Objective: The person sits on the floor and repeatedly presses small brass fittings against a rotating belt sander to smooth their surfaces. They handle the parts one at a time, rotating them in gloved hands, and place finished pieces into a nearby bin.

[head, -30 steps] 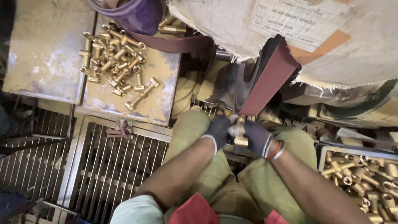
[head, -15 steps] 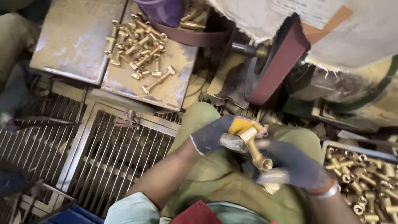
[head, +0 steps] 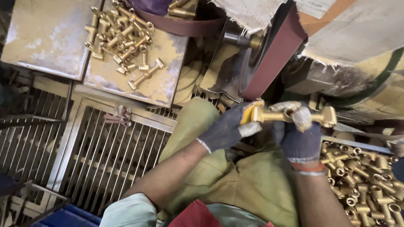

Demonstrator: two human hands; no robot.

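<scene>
Both hands hold one brass fitting point(head: 290, 115) level, just below the lower end of the dark red sanding belt point(head: 269, 63). The left hand point(head: 225, 130), in a dark knit glove with a worn yellow fingertip, is closed around the fitting's left end. The right hand point(head: 296, 134), also gloved, is wrapped around the middle from below, with its pale fingertips over the top; the fitting's right end sticks out past it. The fitting is held above the person's lap, clear of the belt, and whether it touches the belt cannot be told.

To the right, a tray point(head: 357, 143) is packed with similar brass fittings point(head: 366, 185). At upper left, a heap of brass pieces point(head: 122, 38) lies on a stained metal tabletop point(head: 168, 84). A metal floor grate point(head: 109, 159) lies below it.
</scene>
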